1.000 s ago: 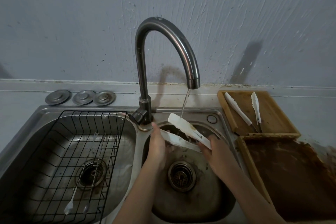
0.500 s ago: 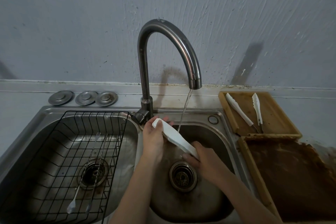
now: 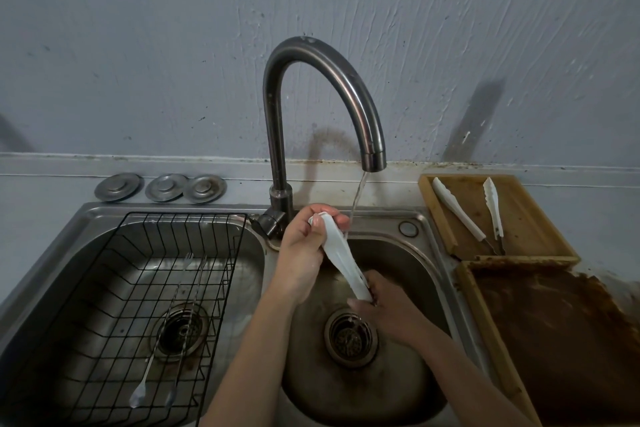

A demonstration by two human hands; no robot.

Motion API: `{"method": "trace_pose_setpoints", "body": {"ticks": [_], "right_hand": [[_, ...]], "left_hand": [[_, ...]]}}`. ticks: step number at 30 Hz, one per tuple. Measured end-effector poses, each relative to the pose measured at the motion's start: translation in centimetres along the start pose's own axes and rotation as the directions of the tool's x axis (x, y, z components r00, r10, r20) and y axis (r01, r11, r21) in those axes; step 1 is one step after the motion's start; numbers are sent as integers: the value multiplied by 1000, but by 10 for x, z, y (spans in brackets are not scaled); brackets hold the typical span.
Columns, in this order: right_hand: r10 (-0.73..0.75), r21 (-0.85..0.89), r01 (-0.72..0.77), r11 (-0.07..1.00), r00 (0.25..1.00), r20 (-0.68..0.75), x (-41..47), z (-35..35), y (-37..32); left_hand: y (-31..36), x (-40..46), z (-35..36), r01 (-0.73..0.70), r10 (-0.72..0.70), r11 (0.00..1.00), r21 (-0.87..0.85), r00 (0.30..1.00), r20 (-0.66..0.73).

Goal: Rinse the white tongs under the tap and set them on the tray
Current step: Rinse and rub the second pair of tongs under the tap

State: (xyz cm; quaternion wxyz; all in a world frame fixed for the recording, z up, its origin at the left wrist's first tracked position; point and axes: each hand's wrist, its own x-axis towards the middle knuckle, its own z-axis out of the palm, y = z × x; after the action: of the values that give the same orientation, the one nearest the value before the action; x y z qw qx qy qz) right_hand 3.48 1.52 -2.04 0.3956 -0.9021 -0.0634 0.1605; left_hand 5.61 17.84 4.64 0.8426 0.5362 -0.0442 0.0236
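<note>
Head view: the double sink (image 3: 429,229) fills the frame, its left basin holding a black wire rack (image 3: 104,288) with long-handled utensils (image 3: 162,340) lying in it. The curved tap (image 3: 311,80) runs a thin stream into the right basin. At the right lie a stained tray (image 3: 568,340) and, behind it, a wooden tray (image 3: 519,218) carrying two white tongs. Your left hand (image 3: 304,253) grips the upper end of the white tongs (image 3: 341,253), fingers curled round it, just beside the stream. Your right hand (image 3: 384,308) closes round the lower end, above the drain (image 3: 349,338).
</note>
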Motion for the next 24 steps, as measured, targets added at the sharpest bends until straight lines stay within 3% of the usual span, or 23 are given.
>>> {"method": "trace_pose_setpoints", "body": {"ticks": [4,8,11,15,17,19,24], "right_hand": [[-115,45,119,992,989,-94,-7,-11,-6],[-164,-229,105,968,953,-256,-11,-35,-8],[-153,-174,107,979,949,-277,-10,-51,-22],[-243,57,292,955,875,-418,-11,-63,-48],[-281,66,340,938,859,-427,-12,-64,-54],[-294,18,329,944,867,-403,-13,-64,-51],[-163,-24,164,986,929,-331,-17,-65,-22]], "left_hand": [[-14,3,-12,54,-62,995,-88,993,-97],[-45,1,-39,323,-336,942,-91,912,-234],[-63,-7,-43,436,-502,859,-269,819,-277],[-67,-8,-31,300,-640,641,-707,717,-276],[-61,-8,-27,192,-636,536,-822,732,-243],[-59,-7,-31,133,-604,500,-856,762,-234],[-48,-10,-44,89,-426,652,-753,864,-267]]}}
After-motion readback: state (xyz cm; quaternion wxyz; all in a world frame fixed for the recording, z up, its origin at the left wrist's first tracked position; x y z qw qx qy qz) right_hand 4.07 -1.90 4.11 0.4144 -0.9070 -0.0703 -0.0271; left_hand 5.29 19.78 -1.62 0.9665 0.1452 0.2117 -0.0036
